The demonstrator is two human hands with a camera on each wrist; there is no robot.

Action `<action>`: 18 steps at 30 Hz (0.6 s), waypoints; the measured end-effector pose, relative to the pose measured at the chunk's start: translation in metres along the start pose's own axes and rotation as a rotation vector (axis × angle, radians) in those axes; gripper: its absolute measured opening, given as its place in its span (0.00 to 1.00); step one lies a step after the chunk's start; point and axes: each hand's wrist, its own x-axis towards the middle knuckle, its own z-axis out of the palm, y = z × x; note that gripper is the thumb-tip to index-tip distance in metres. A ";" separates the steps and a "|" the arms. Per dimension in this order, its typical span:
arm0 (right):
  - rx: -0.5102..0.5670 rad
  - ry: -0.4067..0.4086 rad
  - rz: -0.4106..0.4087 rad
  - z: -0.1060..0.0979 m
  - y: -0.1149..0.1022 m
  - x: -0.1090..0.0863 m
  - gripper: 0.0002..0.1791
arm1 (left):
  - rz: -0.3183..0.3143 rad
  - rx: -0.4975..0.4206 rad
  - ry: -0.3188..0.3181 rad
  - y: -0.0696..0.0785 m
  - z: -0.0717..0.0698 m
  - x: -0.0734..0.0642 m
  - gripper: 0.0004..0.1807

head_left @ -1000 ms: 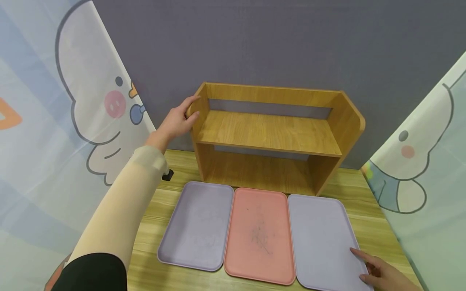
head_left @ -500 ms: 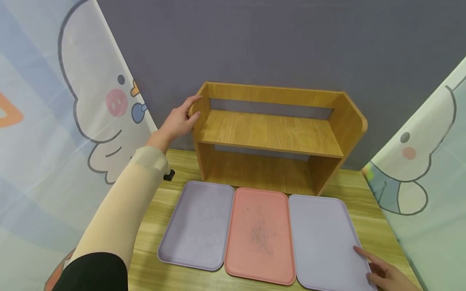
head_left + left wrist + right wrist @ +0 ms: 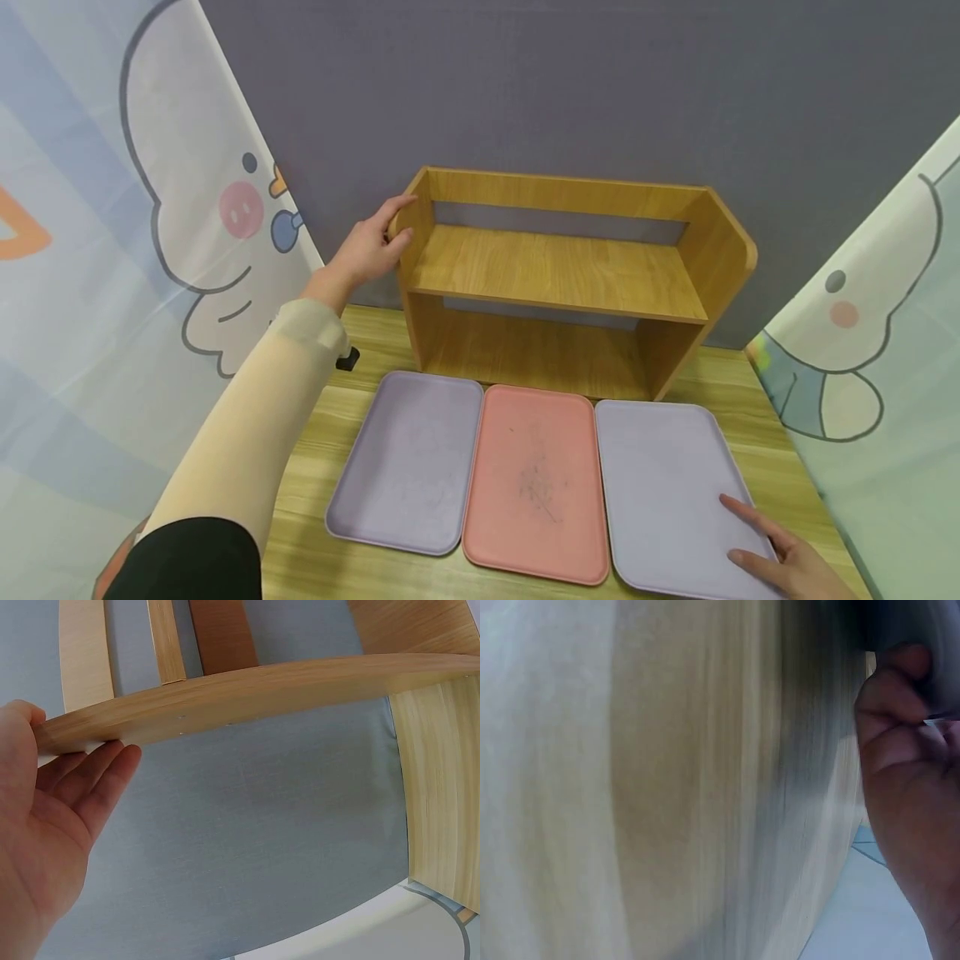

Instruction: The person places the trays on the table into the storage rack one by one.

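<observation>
My left hand (image 3: 371, 246) grips the upper left side panel of a two-level wooden shelf (image 3: 555, 271). In the left wrist view, the fingers of the left hand (image 3: 56, 802) lie against the panel's outer face. At the lower right, my right hand (image 3: 795, 562) holds the right edge of a pale lavender tray (image 3: 667, 492), index finger and thumb over its top. The right wrist view shows curled fingers of the right hand (image 3: 900, 742) at a dark, blurred surface. Left of that tray lie a pink tray (image 3: 536, 483) and a purple tray (image 3: 412, 458).
The shelf stands on a wood-grain table (image 3: 322, 450) against a grey backdrop (image 3: 600, 92). Cartoon-printed curtains flank it, a left curtain (image 3: 75, 292) and a right curtain (image 3: 885, 333). Dark marks show on the pink tray.
My right hand has shifted slightly inward over the lavender tray's edge, and that tray has turned slightly. The left hand keeps its hold on the shelf.
</observation>
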 end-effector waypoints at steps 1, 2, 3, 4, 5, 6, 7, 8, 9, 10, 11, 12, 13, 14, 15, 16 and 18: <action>-0.016 0.008 0.007 0.001 -0.001 0.000 0.50 | 0.000 -0.001 0.001 0.000 0.000 0.000 0.33; -0.034 0.018 0.014 0.001 -0.002 0.000 0.50 | 0.001 -0.003 0.000 0.001 0.000 0.001 0.33; -0.044 0.026 0.034 0.002 -0.003 0.000 0.51 | 0.002 -0.004 -0.001 0.001 0.001 0.001 0.33; -0.051 0.031 0.043 0.002 -0.003 -0.001 0.51 | 0.003 -0.006 -0.003 0.001 0.001 0.001 0.33; -0.056 0.036 0.053 0.003 -0.003 -0.002 0.51 | 0.004 -0.008 -0.006 0.001 0.001 0.001 0.33; -0.047 0.039 0.065 0.003 -0.003 -0.003 0.52 | 0.006 -0.009 -0.007 0.001 0.002 0.002 0.33; -0.043 0.044 0.074 0.004 -0.004 -0.004 0.52 | 0.007 -0.009 -0.008 0.000 0.002 0.002 0.33; -0.035 0.048 0.081 0.005 -0.004 -0.005 0.52 | 0.009 -0.009 -0.009 0.000 0.002 0.002 0.33; -0.022 0.050 0.090 0.006 -0.005 -0.007 0.52 | 0.010 -0.007 -0.010 0.000 0.003 0.002 0.33; -0.015 0.054 0.088 0.006 -0.005 -0.009 0.52 | 0.009 -0.006 -0.012 0.000 0.003 0.002 0.33; -0.004 0.058 0.095 0.007 -0.007 -0.011 0.52 | 0.008 -0.006 -0.012 -0.001 0.003 0.003 0.33; 0.000 0.062 0.100 0.007 -0.009 -0.013 0.52 | 0.004 -0.005 -0.012 -0.001 0.003 0.003 0.33; 0.002 0.067 0.102 0.008 -0.011 -0.015 0.52 | 0.000 -0.006 -0.013 -0.001 0.002 0.003 0.33; 0.002 0.069 0.101 0.008 -0.013 -0.017 0.52 | -0.004 -0.007 -0.014 -0.002 0.002 0.003 0.33; 0.005 0.074 0.100 0.008 -0.016 -0.018 0.51 | -0.010 -0.008 -0.015 -0.002 0.001 0.002 0.33; 0.008 0.079 0.096 0.008 -0.019 -0.020 0.51 | -0.015 -0.011 -0.014 -0.002 0.001 0.002 0.33; 0.014 0.082 0.081 0.008 -0.026 -0.023 0.51 | -0.019 -0.012 -0.013 -0.002 0.000 0.002 0.33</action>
